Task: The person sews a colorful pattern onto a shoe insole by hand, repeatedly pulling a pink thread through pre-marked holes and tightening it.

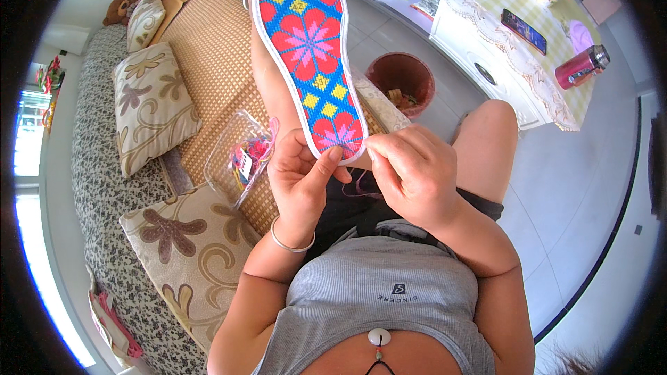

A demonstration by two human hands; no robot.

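Observation:
An embroidered insole with red flowers, yellow squares, a blue ground and a white border stretches up and away from my hands. At its near rounded end, my left hand grips it, thumb on top over a pink-and-red flower and fingers underneath. My right hand is closed in a pinch at the right edge of that same end. Whatever its fingertips hold is too small to make out. Below the insole, a thin pinkish thread loops over my dark shorts, between my two hands.
Left of my legs, a clear plastic box of colourful thread lies on the woven mat. Patterned cushions rest beside it. A reddish bin stands on the floor ahead. Right, a cloth-covered table bears a phone and a flask.

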